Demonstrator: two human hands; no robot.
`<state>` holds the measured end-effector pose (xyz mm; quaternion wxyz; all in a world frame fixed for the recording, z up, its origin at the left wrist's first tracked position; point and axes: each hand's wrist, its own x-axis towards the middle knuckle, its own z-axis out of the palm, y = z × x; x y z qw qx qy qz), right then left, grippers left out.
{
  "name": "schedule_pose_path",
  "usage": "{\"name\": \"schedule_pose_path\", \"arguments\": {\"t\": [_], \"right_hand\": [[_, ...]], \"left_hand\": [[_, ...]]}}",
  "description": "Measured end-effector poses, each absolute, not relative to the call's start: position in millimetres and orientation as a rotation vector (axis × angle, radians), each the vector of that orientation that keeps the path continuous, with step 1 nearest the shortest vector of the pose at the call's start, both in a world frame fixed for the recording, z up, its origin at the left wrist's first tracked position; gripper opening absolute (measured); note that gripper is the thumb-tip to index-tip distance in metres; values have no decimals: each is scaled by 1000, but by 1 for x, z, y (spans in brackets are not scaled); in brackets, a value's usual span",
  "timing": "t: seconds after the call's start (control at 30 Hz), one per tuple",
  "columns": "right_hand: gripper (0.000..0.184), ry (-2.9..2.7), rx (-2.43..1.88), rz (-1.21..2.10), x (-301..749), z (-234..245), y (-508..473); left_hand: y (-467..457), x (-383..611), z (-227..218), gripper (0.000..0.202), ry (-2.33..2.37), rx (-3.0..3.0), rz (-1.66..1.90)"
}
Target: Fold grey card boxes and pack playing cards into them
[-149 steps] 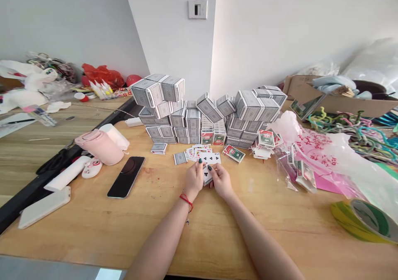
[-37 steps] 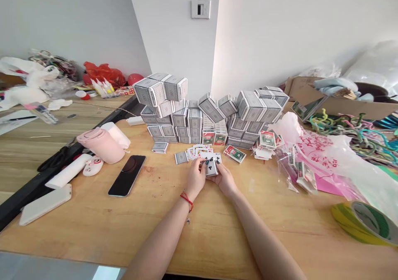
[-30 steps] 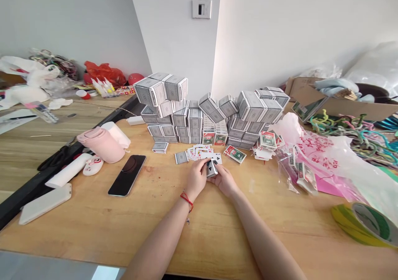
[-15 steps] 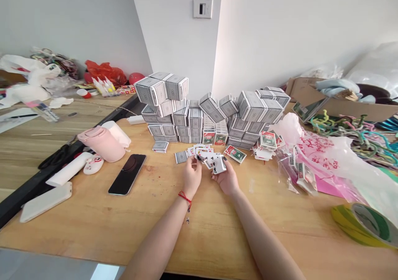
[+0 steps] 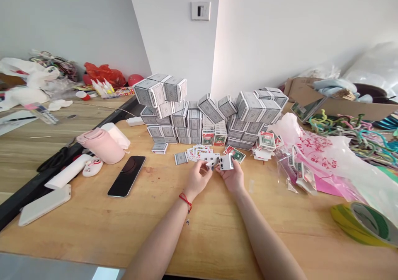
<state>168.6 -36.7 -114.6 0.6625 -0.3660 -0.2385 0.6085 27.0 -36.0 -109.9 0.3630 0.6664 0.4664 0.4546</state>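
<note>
Compared with the frame half a second earlier, the bare right hand (image 5: 233, 178) has shifted to the right with its cards, and the bare left hand (image 5: 198, 178) has moved right and nearer, towards it. White rectangular paper playing cards (image 5: 226, 162) are located in the right hand, above the light-brown wooden table (image 5: 96, 234), on the near side of the row of grey-patterned card blocks (image 5: 194, 124). Their visible face is mostly white, with black pips along the left edge. Right-hand fingers are clamped on these cards, thumb at the upper right corner. Left thumb and fingertips are close together beside loose face-up cards (image 5: 199, 152); whether they grip one cannot be determined. One grey-patterned card (image 5: 180, 158) lies left of the loose cards. Held-card count and undersides are hidden. Right-hand fingers partly cover the red-and-green cardboard card box (image 5: 239, 156) behind. Both forearms run out of view at the near edge; the yellow-and-green tape roll (image 5: 348, 224) is cut off at right.
</note>
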Motion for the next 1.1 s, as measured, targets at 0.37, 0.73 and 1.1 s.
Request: {"name": "schedule_pose_path", "arguments": {"t": [0.37,0.73,1.1], "right_hand": [[26,-719,-982,1313,160,-124,-38],[37,-852,-1106,1208,156,-122,-40],[36,-873,-1144,1159,155,-126,-39]], "left_hand": [[-39,29,-110,4,1101,2011,1094],[-41,29,-108,11,1090,2136,1070],[-41,29,-107,12,1100,2113,1114]]}}
